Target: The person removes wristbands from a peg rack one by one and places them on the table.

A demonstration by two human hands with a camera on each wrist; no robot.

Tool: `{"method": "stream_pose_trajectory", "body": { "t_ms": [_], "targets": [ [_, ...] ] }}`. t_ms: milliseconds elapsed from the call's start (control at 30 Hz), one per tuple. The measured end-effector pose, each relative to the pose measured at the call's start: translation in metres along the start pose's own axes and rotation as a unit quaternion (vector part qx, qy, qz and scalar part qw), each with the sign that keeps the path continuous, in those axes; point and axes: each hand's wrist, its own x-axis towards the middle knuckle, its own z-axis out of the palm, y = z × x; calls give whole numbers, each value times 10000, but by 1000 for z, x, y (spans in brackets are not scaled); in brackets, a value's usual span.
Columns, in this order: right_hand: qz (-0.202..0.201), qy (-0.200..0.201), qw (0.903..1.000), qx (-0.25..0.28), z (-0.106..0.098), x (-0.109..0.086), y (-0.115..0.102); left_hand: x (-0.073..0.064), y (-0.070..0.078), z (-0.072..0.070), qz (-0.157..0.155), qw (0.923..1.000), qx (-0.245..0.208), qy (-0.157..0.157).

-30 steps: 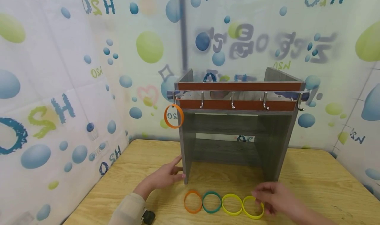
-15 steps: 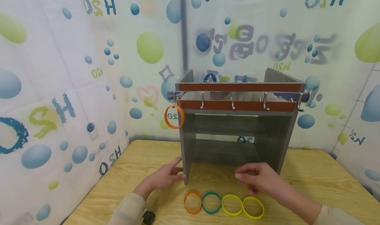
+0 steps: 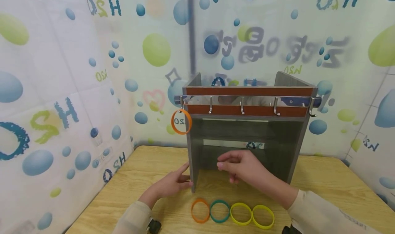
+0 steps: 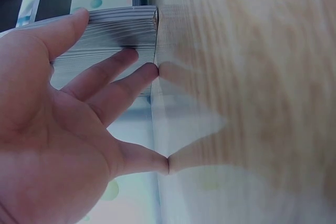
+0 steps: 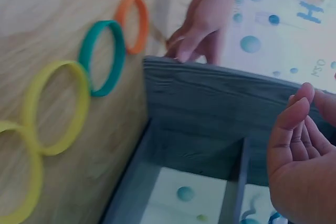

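My left hand (image 3: 172, 183) is at the lower left side panel of a grey wooden shelf (image 3: 192, 148). Its fingers reach out straight, touching the panel's front edge near the table. My right hand (image 3: 247, 169) hovers in front of the shelf opening, fingers loosely bent and nothing in them. From the leftmost hook of the metal hook rail (image 3: 287, 101) hangs an orange wristband (image 3: 190, 122). On the table in front lie a second orange wristband (image 3: 200, 221), a teal wristband (image 3: 220, 221) and two yellow wristbands (image 3: 241, 223), in a row below the right hand.
The shelf stands on a wooden table (image 3: 333, 189). Several other hooks on the rail carry nothing. Behind and beside the table hangs a patterned curtain (image 3: 123, 28) with blue and green dots.
My right hand has moved from the rightmost yellow wristband up and left to the shelf opening, with all the wristbands staying where they were. My left hand stays at the side panel.
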Motion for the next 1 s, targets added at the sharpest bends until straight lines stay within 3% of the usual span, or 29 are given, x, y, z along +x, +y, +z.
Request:
{"method": "stream_pose_trajectory", "body": {
  "t_ms": [267,600,733,1000],
  "targets": [
    [-426,251,9987,-132,18,20,-29,2,0,1,155,9999,39,-21],
    [-953,524,9933,401,40,40,-62,1,2,6,501,9987,-70,-40],
    [-1049,485,9921,491,46,45,-69,2,2,7,635,9978,-115,-125],
    [-1021,611,9902,733,54,50,-76,4,-1,6,580,9980,-145,-181]
  ]
}}
